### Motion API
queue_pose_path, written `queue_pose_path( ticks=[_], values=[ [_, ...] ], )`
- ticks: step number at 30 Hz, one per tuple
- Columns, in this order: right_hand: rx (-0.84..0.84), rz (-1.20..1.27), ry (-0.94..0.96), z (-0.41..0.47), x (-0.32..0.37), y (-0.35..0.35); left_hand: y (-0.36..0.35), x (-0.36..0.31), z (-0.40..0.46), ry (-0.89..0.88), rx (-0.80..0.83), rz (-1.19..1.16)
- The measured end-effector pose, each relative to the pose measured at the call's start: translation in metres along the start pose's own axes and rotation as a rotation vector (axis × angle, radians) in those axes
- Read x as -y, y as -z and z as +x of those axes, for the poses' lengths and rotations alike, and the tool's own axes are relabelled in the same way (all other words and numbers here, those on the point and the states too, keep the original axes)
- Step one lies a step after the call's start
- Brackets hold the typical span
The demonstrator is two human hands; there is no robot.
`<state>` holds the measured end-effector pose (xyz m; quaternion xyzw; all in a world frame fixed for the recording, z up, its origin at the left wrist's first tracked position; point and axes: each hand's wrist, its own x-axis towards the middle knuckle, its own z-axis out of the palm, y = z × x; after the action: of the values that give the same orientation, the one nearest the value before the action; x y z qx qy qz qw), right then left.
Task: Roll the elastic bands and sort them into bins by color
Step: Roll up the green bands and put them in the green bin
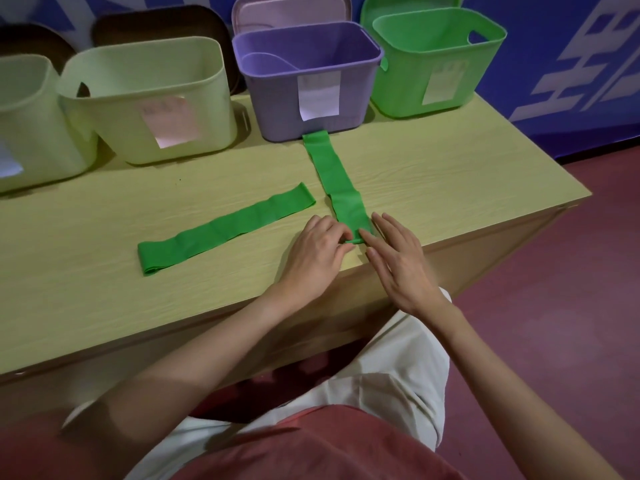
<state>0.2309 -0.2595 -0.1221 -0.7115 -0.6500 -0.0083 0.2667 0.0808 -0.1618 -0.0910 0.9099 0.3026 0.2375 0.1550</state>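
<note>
Evidently to start a tight roll, the left hand (317, 245) pinches the green band's (337, 187) end at the table's (450, 174) near edge while the right hand's (398, 261) straight fingers steady it.

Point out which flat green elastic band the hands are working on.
The green elastic band reaching toward the purple bin; both hands touch its near end.

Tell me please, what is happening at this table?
A person is starting to roll a green elastic band from its near end: the left hand pinches that end, the right hand presses it with straight fingers. A second green band lies flat beside it. The green bin waits behind.
</note>
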Motion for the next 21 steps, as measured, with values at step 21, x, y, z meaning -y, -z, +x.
queue_pose_path(
  ticks=[21],
  values=[
    [-0.292,0.693,0.003,0.022,0.090,0.044,0.122,-0.013,-0.016,0.313,0.156,-0.625]
  ],
)
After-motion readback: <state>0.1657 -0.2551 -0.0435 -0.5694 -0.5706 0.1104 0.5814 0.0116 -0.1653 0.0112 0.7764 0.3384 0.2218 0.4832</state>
